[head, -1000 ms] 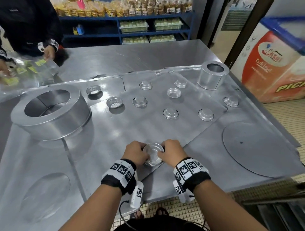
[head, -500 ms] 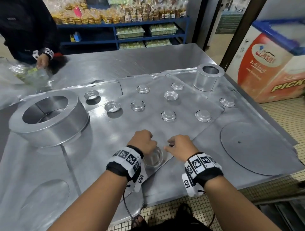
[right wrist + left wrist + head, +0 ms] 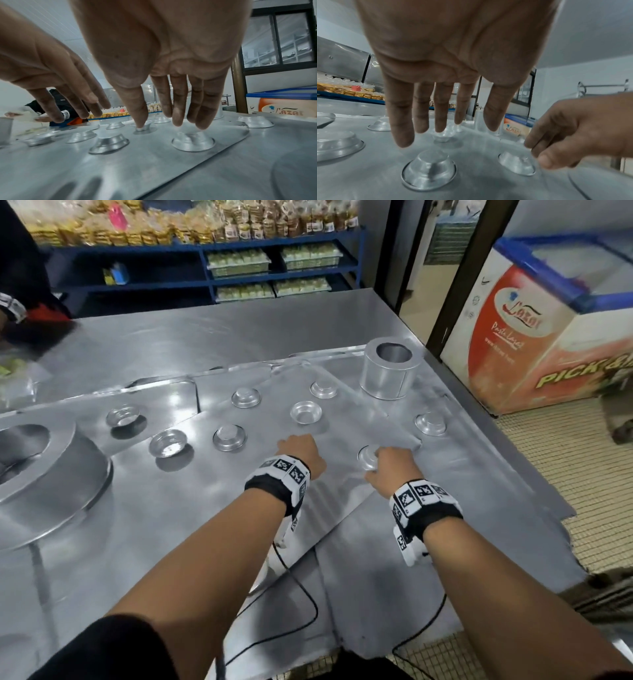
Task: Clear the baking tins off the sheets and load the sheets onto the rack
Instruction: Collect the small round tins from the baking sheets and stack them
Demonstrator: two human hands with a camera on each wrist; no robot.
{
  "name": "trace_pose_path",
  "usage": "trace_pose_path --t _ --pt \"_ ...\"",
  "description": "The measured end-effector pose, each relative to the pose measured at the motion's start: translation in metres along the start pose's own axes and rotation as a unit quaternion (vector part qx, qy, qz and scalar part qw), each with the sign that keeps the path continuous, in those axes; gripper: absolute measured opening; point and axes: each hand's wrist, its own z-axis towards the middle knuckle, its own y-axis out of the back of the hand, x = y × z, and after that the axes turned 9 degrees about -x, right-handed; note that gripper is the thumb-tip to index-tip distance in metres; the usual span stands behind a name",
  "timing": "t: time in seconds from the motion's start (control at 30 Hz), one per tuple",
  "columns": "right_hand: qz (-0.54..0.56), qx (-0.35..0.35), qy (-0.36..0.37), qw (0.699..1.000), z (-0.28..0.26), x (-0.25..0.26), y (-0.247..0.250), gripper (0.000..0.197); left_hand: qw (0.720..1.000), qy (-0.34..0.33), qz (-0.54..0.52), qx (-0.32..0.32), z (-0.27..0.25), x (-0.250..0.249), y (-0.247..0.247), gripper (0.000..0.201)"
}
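Note:
Several small round baking tins lie on a metal sheet [image 3: 346, 426] on the steel table, some upright [image 3: 306, 411], some upside down [image 3: 229, 437]. My left hand [image 3: 301, 453] hovers with straight fingers [image 3: 400, 135] over an upside-down tin [image 3: 429, 170], which the hand hides in the head view. My right hand [image 3: 387, 465] reaches down over another upside-down tin [image 3: 367, 457] near the sheet's right edge. Its fingertips [image 3: 200, 125] are just above that tin's [image 3: 193, 142] base, and I cannot tell if they touch it. Neither hand holds anything.
A tall cylinder tin [image 3: 390, 371] stands at the back right, a wide ring tin [image 3: 51, 470] at the left. One more small tin [image 3: 431, 423] sits right of the sheet. Another person [image 3: 13, 309] works at the far left corner. A chest freezer [image 3: 548, 320] stands right of the table.
Both hands let go of the tin at the sheet's near edge and reached forward, apart from each other, over two tins farther in.

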Motion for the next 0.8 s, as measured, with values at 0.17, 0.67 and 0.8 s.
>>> trace_pose_path --t 0.17,0.67,0.8 --pt "-0.025 -0.007 0.001 1.0 0.033 -0.02 -0.005 0.046 0.996 0.048 0.081 -0.003 0.031 -0.001 -0.035 0.048" --pt "0.014 0.039 0.065 0.997 0.068 -0.04 -0.02 0.063 0.99 0.112 0.088 -0.002 0.047 -0.004 -0.045 0.041" --pt "0.043 0.032 0.074 0.996 0.066 -0.04 -0.02 0.065 0.989 0.07 0.129 0.003 0.035 -0.024 -0.038 0.03"
